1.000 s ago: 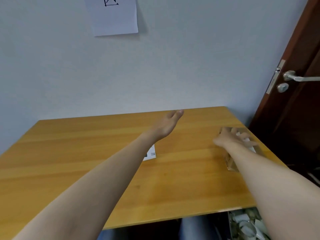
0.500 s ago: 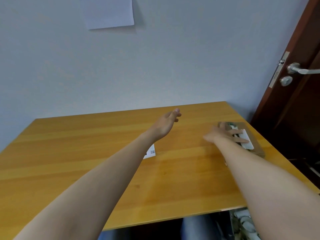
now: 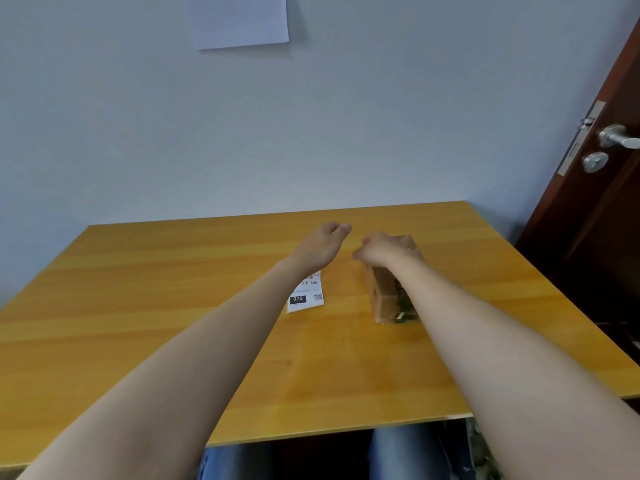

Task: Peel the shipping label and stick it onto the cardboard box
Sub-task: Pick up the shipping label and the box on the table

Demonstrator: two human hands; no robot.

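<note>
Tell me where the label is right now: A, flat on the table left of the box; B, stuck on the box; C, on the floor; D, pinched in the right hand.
A: the label lies flat on the table, left of the box and apart from it.

both arms reach forward, left hand [image 3: 322,247] loosely open, right hand [image 3: 379,252] curled around the cardboard box [image 3: 381,299].

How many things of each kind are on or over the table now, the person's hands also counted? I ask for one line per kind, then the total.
Shipping label: 1
Cardboard box: 1
Hands: 2 (left hand, right hand)
Total: 4
</note>
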